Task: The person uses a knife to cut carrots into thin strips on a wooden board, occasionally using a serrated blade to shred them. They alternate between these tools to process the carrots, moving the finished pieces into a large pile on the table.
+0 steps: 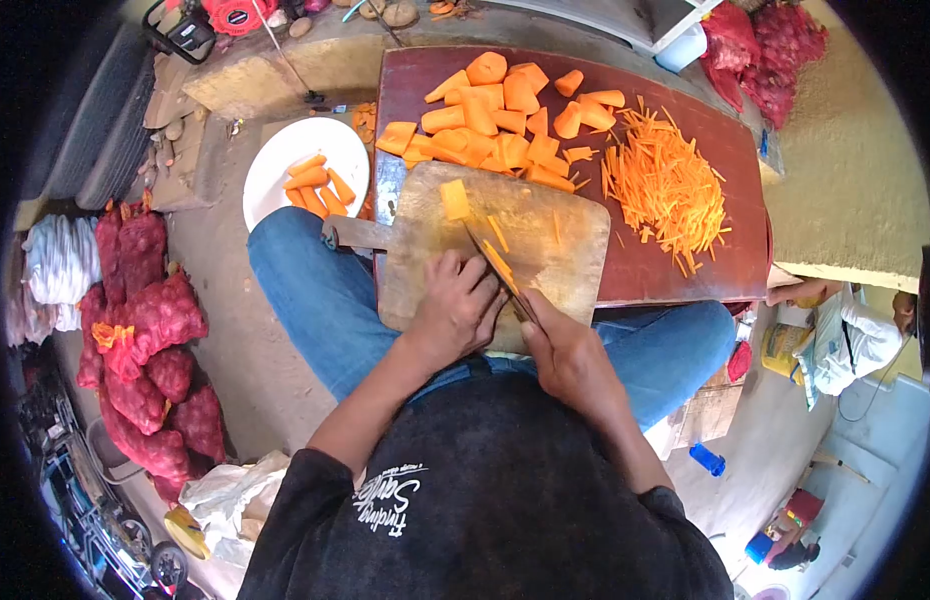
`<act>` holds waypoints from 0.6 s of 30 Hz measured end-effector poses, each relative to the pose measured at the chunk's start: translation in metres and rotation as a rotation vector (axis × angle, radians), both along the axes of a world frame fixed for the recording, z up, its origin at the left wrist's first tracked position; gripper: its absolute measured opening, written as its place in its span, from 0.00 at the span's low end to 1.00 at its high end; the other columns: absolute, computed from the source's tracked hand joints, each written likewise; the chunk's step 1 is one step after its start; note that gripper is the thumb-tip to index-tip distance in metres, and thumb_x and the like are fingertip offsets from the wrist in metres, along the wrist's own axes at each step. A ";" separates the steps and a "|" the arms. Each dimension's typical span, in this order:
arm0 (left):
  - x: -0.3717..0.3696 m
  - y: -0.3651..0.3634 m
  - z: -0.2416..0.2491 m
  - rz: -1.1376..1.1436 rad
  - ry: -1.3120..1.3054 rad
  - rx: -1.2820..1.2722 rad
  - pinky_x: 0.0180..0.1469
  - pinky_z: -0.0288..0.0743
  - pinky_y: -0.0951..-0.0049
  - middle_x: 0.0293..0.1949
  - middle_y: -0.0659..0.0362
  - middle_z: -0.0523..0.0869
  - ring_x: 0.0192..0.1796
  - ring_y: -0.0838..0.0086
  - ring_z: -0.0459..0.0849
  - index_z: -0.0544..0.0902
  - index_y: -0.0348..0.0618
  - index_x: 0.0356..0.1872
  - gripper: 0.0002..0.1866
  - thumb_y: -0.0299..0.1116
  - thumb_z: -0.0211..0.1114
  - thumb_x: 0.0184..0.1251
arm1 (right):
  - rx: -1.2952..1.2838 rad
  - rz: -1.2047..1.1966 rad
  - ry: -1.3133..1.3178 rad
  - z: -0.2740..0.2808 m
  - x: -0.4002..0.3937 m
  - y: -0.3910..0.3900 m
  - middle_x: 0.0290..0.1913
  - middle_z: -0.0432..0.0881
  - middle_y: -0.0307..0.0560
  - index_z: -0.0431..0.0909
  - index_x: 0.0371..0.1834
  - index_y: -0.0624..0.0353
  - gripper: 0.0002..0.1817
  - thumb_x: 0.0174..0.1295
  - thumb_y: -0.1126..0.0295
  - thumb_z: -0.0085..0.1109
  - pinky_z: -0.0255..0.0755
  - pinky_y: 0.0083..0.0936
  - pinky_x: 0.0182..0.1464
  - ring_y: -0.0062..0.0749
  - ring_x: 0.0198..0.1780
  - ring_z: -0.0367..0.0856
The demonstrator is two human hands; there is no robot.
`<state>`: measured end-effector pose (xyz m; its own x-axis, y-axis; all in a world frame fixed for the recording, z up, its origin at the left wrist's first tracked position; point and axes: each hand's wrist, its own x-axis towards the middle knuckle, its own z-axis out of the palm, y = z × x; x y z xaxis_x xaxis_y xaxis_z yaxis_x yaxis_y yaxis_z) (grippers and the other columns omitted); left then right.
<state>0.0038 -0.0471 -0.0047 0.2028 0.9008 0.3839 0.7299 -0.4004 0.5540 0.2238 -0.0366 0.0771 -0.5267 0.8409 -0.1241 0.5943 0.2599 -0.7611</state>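
Observation:
My right hand (570, 355) is closed around the handle of a knife (480, 240), whose blade slants across a worn wooden cutting board (575, 240). Close against the blade's left side, my left hand (453, 308) presses down with curled fingers; what lies beneath them is hidden. Thin orange carrot slices (499, 268) lie along the blade. A squared carrot piece (454, 199) rests near the board's far edge, with a few loose strips on the wood. Beyond the board sit peeled carrot chunks (472, 110), and to its right a heap of carrot matchsticks (667, 185).
The board lies on a dark red table (725, 130) between my knees. A white bowl (260, 165) with carrot pieces stands at the left. Red mesh sacks (150, 330) and tyres (100, 110) line the left side. Another person (793, 550) is at the far lower right.

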 end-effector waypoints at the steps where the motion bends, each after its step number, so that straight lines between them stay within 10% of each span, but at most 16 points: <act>1: 0.001 0.000 0.000 0.005 -0.007 0.014 0.61 0.73 0.48 0.55 0.51 0.86 0.56 0.50 0.82 0.91 0.39 0.55 0.21 0.28 0.80 0.60 | 0.042 0.000 0.033 -0.006 -0.002 0.004 0.51 0.90 0.73 0.74 0.80 0.59 0.26 0.82 0.69 0.62 0.84 0.59 0.53 0.74 0.54 0.90; 18: -0.007 -0.001 -0.006 0.021 -0.039 0.027 0.60 0.72 0.51 0.47 0.55 0.83 0.53 0.55 0.81 0.90 0.41 0.48 0.15 0.24 0.75 0.58 | -0.084 -0.010 0.001 0.017 0.006 -0.005 0.49 0.89 0.72 0.73 0.81 0.57 0.26 0.83 0.70 0.62 0.83 0.57 0.52 0.73 0.53 0.89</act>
